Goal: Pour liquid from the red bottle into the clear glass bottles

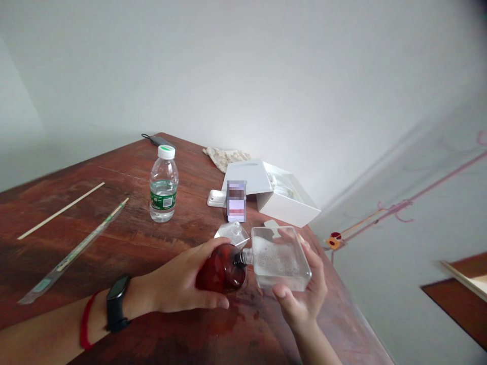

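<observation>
My left hand [190, 276] is wrapped round a dark red-brown bottle [222, 268], tilted with its neck pointing right. My right hand [310, 284] grips a clear square bottle [279, 256] by its far side, also tipped, with frothy bubbles inside. The two necks meet or nearly meet between my hands; whether they touch I cannot tell. Just behind them lies a clear plastic piece [232, 234] with a rounded knob on it. A dark band and a red cord circle my left wrist.
A water bottle [164, 185] stands upright on the wooden table [129, 243]. To the left lie a bare stick [61, 210] and wrapped chopsticks [76, 253]. Behind are a phone [236, 203], a white box [289, 200], a cloth [224, 157] and a dark flat object [162, 140].
</observation>
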Demonstrator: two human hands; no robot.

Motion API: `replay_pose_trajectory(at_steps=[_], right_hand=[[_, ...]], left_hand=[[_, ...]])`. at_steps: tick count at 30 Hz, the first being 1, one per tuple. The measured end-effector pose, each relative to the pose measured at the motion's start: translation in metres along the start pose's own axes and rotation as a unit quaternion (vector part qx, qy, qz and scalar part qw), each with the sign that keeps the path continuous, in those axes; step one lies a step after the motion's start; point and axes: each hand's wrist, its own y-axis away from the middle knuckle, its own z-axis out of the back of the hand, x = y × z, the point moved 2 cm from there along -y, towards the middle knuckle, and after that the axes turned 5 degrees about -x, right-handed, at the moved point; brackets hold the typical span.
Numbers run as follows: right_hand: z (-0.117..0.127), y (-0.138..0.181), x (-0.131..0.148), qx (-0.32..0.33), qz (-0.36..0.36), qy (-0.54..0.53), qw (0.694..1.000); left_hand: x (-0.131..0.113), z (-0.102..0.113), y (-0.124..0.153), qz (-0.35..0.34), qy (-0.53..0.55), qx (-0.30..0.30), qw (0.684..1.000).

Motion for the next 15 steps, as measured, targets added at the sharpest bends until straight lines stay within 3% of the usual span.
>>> replay_pose_trajectory(at_steps=[15], right_hand=[[0.0004, -0.0017, -0.0002, 0.004, 0.01, 0.012, 1.0]], left_hand=[[-0.0028, 0.0013, -0.0016, -0.002, 0.009, 0.005, 1.0]])
